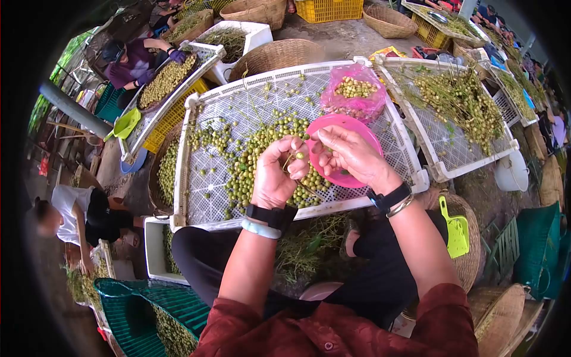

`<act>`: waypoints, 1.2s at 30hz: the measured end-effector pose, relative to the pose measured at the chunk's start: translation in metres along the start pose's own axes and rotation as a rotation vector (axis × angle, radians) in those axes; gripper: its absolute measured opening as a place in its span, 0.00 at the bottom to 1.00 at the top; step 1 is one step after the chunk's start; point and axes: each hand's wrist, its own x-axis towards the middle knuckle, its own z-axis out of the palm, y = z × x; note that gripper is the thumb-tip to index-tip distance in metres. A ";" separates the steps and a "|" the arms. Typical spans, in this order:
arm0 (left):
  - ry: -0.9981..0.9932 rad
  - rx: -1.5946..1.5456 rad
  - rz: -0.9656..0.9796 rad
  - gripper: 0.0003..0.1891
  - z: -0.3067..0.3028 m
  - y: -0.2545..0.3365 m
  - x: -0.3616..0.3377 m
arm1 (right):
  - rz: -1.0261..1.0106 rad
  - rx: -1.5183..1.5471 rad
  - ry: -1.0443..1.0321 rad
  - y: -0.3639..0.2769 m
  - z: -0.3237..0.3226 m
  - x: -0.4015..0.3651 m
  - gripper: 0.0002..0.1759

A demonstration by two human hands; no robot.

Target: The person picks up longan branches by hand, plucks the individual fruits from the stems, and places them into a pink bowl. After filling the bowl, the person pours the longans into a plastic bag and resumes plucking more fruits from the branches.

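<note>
My left hand (281, 169) is curled over the white mesh tray (199, 172), fingers closed on a thin stem (308, 189) with a small round green fruit (299, 156) against them. Beside it my right hand (351, 153) is closed in a pinch, its fingertips at another small green fruit (306, 137) between the two hands. Partly under the right hand stands a pink bowl (372, 138). Loose round green fruits (238, 172) lie heaped on the tray to the left. Behind the bowl sits a pink plastic bag (369, 107) with paler fruits in it.
To the right is a second tray (440, 169) heaped with fruiting stems (464, 101). A green scoop (457, 229) lies by my knee; picked stems (309, 247) lie below the tray. Wicker baskets (276, 56) stand behind. A person in purple (134, 65) works at a round basket, far left.
</note>
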 end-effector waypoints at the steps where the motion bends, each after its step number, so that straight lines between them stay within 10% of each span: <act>1: -0.023 -0.022 -0.016 0.08 -0.003 0.000 0.001 | -0.022 -0.005 -0.008 0.002 0.003 0.003 0.13; 16: 0.295 0.972 0.213 0.04 -0.003 -0.001 -0.012 | -0.179 -0.470 0.101 0.012 0.013 0.024 0.08; 24: 0.279 0.436 0.136 0.04 -0.012 -0.004 -0.012 | 0.040 0.097 -0.036 0.002 0.020 0.013 0.08; 36: 0.411 0.634 0.253 0.06 0.000 -0.008 -0.012 | -0.007 -0.117 -0.111 0.015 0.026 0.011 0.07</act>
